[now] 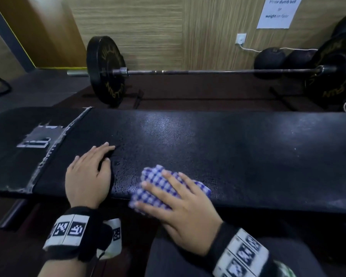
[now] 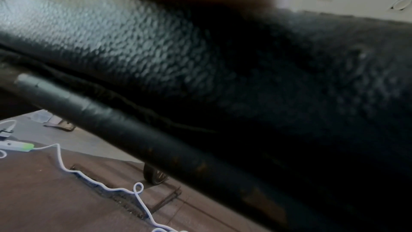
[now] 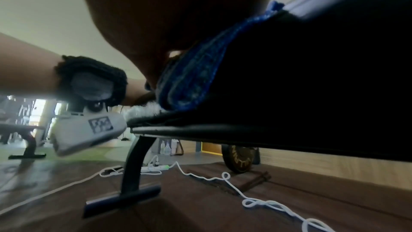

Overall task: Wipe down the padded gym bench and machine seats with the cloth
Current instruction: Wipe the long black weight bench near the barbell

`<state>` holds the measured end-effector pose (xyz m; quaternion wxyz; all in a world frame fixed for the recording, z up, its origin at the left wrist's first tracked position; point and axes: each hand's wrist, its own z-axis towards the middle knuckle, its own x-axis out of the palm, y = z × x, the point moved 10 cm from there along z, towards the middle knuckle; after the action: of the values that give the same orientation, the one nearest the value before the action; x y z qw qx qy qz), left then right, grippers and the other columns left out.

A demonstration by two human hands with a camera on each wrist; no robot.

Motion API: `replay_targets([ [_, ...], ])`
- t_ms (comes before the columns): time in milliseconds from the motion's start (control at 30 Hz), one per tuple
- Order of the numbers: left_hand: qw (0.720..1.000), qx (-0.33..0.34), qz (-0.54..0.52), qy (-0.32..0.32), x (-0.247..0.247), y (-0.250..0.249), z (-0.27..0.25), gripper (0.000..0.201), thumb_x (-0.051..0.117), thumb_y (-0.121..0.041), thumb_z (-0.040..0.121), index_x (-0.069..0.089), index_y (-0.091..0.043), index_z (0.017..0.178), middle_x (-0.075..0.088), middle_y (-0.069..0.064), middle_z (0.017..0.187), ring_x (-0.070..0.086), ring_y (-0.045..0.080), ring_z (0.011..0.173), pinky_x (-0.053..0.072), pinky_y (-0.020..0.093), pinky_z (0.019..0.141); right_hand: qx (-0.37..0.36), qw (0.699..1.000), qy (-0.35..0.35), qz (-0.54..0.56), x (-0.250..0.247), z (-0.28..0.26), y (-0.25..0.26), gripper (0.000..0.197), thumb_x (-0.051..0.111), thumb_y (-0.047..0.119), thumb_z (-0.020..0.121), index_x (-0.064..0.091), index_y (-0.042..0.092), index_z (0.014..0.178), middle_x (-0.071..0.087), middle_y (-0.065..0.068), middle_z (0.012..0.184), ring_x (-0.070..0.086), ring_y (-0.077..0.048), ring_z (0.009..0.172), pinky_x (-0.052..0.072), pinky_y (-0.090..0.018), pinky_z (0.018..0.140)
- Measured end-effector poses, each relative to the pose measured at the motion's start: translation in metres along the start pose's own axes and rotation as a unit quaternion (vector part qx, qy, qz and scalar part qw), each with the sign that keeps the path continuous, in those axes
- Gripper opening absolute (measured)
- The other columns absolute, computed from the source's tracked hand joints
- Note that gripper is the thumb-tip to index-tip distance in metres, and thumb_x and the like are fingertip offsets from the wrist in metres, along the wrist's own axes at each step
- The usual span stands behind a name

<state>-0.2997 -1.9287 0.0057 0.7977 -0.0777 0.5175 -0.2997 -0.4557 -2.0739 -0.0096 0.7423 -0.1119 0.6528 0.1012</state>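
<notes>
A long black padded bench (image 1: 228, 148) runs across the head view. A blue-and-white checked cloth (image 1: 158, 180) lies bunched on its near edge. My right hand (image 1: 178, 200) presses flat on the cloth with fingers spread and straight. My left hand (image 1: 90, 170) rests flat on the pad to the left of the cloth, fingers straight. In the right wrist view the cloth (image 3: 196, 70) drapes over the pad's edge under my palm. The left wrist view is filled by the textured black pad (image 2: 178, 56) and its frame tube (image 2: 133, 130).
A loaded barbell (image 1: 208, 72) with black plates (image 1: 106, 70) lies on the floor behind the bench. Peeling tape (image 1: 36, 138) marks the pad's left end. A white cable (image 3: 223, 179) and power strip lie on the floor under the bench, by its steel leg (image 3: 133, 165).
</notes>
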Motion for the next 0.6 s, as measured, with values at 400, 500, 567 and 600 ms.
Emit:
replay_targets([
  [400, 1.0, -0.001, 0.0, -0.006, 0.002, 0.0, 0.006, 0.039, 0.038, -0.029, 0.086, 0.062, -0.036, 0.117, 0.057, -0.016, 0.132, 0.045, 0.009, 0.131, 0.029, 0.042, 0.11, 0.189, 0.98, -0.059, 0.03, -0.02, 0.012, -0.083, 0.043, 0.035, 0.048, 0.089, 0.053, 0.043, 0.127, 0.052, 0.008, 0.137, 0.048, -0.031, 0.125, 0.036, -0.048, 0.104],
  [500, 1.0, 0.001, 0.007, -0.004, 0.002, 0.002, 0.006, 0.039, 0.039, -0.028, 0.085, 0.062, -0.037, 0.116, 0.058, -0.016, 0.132, 0.045, 0.008, 0.131, 0.03, 0.042, 0.11, 0.112, 0.99, -0.081, 0.022, -0.02, 0.027, -0.04, 0.042, 0.038, 0.047, 0.089, 0.051, 0.042, 0.128, 0.051, 0.007, 0.138, 0.046, -0.033, 0.127, 0.033, -0.051, 0.105],
  [567, 1.0, 0.002, 0.007, -0.004, 0.002, 0.003, 0.006, 0.039, 0.039, -0.028, 0.085, 0.063, -0.037, 0.115, 0.058, -0.016, 0.131, 0.046, 0.008, 0.131, 0.031, 0.042, 0.109, 0.05, 0.995, -0.087, 0.022, -0.016, 0.015, -0.018, 0.043, 0.045, 0.044, 0.088, 0.047, 0.043, 0.131, 0.045, 0.008, 0.143, 0.042, -0.033, 0.131, 0.032, -0.051, 0.107],
  [600, 1.0, 0.004, 0.007, -0.005, 0.002, 0.003, 0.006, 0.039, 0.039, -0.028, 0.085, 0.063, -0.037, 0.115, 0.058, -0.017, 0.131, 0.046, 0.007, 0.13, 0.032, 0.042, 0.109, 0.021, 0.996, -0.089, 0.017, -0.014, 0.005, -0.013, 0.046, 0.047, 0.042, 0.086, 0.045, 0.044, 0.132, 0.042, 0.008, 0.145, 0.039, -0.032, 0.133, 0.032, -0.05, 0.107],
])
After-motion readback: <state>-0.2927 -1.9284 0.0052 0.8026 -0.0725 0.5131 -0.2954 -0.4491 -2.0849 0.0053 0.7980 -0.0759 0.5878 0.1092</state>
